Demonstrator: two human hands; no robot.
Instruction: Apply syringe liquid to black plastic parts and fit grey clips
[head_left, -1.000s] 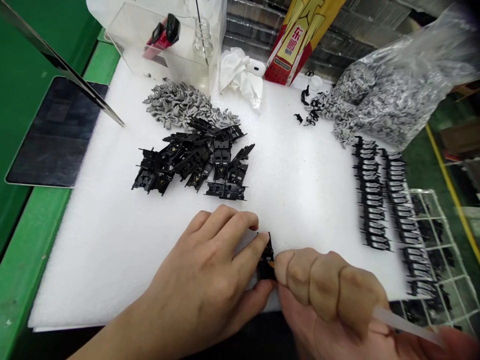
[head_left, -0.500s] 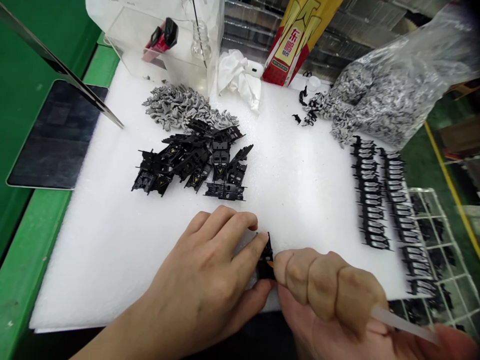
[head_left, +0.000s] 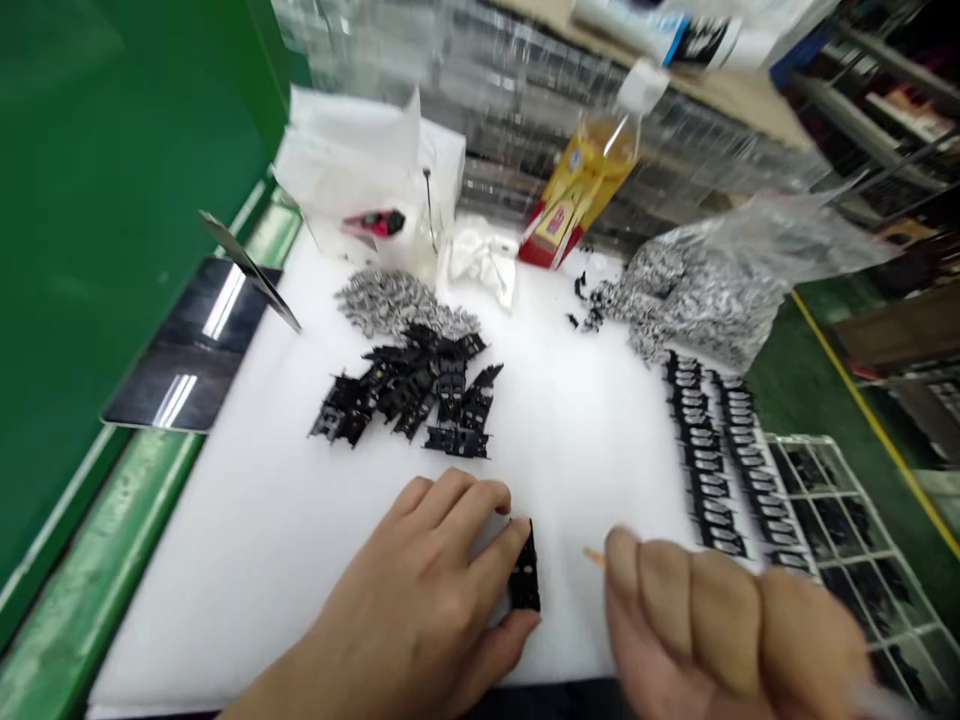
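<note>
My left hand (head_left: 427,590) rests low on the white foam sheet (head_left: 247,520) and pinches a small black plastic part (head_left: 523,572) between thumb and fingers. My right hand (head_left: 720,620) is curled closed just right of that part, apart from it, gripping a thin stick with an orange tip (head_left: 594,557). The right hand is blurred by motion. A heap of the same black parts (head_left: 409,395) lies beyond my left hand, with a pile of small grey pieces (head_left: 390,302) behind it.
Two rows of finished black parts (head_left: 712,450) run down the right side beside a wire rack (head_left: 840,520). A clear bag of grey pieces (head_left: 712,280), a yellow-red bottle (head_left: 574,190), a white cloth (head_left: 480,258), a clear box (head_left: 360,190) and a dark tablet (head_left: 191,350) ring the sheet.
The view has tipped up and pulled back, showing more of the bench. My right hand has drawn the stick tip away from the black part, which my left hand still holds.
</note>
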